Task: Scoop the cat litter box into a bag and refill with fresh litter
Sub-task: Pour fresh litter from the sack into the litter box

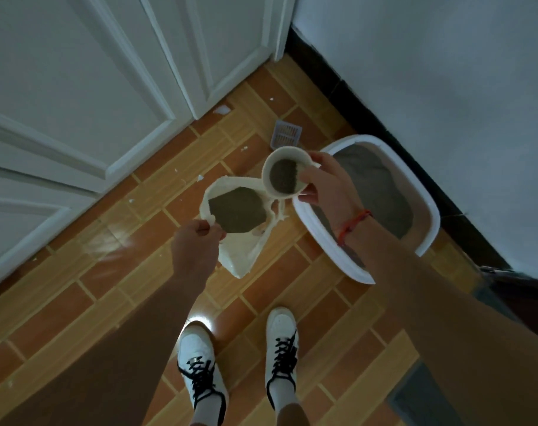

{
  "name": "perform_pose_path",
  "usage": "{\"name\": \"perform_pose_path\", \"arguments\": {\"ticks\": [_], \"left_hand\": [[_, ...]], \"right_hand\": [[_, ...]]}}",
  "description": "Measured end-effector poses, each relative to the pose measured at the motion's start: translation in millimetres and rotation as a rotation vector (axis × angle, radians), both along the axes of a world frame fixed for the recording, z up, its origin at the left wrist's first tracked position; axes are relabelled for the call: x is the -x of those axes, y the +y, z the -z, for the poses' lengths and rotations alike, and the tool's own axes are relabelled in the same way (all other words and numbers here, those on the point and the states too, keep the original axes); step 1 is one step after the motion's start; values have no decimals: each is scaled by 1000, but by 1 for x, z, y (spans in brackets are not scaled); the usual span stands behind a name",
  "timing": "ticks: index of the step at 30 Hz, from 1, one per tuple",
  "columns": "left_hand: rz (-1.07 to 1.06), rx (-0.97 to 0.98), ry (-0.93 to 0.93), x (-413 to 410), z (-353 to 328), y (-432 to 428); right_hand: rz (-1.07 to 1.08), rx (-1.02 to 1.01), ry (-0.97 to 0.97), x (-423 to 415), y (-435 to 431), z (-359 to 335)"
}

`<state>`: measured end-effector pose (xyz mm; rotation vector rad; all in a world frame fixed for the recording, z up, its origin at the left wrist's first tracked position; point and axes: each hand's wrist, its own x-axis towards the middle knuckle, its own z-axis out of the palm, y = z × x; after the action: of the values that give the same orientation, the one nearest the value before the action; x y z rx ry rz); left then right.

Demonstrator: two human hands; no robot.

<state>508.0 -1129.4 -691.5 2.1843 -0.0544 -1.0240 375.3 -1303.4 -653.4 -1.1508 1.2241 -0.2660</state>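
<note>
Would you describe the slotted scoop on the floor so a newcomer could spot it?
Find the white oval plastic litter box beside the wall. Past its far end, on the orange tiled floor, lies a pale plastic scoop. Unlike the white scraps nearby, it is squarish and slotted.

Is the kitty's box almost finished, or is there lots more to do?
About midway, I think. The bag already has a pile of litter in it, held open by the left hand. Right now the right hand holds a bowl of litter between the bag and the litter box. The box has grey litter in it, so more trips look likely.
</note>
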Motion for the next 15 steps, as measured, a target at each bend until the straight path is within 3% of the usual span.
{"name": "perform_pose_path", "arguments": {"ticks": [5,15], "left_hand": [[68,-19,-32,26,2,-17],[211,-68,-129,69,23,-46]], "right_hand": [[191,-84,47,49,-27,11],[250,36,568,158,-63,59]]}}
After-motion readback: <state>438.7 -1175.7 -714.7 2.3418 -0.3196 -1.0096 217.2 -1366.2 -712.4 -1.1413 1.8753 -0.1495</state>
